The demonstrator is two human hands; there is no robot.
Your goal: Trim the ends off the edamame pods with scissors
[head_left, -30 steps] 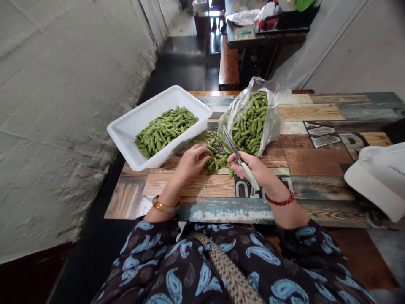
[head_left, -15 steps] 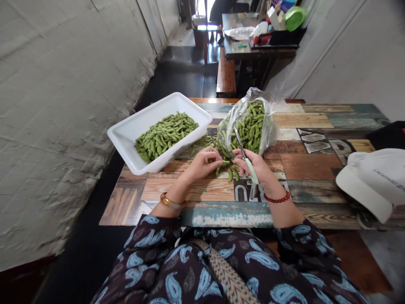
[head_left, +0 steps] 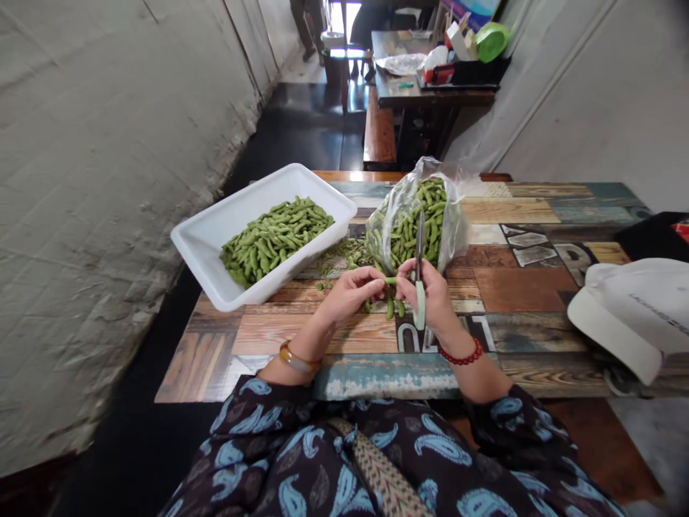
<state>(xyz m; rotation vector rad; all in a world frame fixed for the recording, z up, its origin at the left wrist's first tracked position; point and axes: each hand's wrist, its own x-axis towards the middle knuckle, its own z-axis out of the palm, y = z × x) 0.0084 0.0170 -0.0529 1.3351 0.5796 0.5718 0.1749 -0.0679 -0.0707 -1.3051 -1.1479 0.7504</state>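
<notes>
Between the fingertips of my left hand (head_left: 352,293) is one end of a green bean pod (head_left: 390,281). My right hand (head_left: 430,291) holds scissors (head_left: 420,287) with pale green handles, blades pointing away from me, and its fingertips touch the pod's other end. Just beyond my hands a clear plastic bag (head_left: 457,222) lies open, full of green pods. To the left stands a white tub (head_left: 202,240) with a heap of pods (head_left: 274,237). Loose pods (head_left: 390,307) lie under my hands, and small trimmings (head_left: 349,251) are scattered between tub and bag.
The patterned wooden table (head_left: 522,287) carries a white cap (head_left: 635,309) at the right and a dark item behind it. Farther off are a bench (head_left: 380,129), another table (head_left: 387,68) with items, and a person's legs (head_left: 304,29) in the background.
My hands have come together at the pod, my right fingertips now touching it. The scissors have turned more upright in view. The view has shifted slightly, and legs now show in the background.
</notes>
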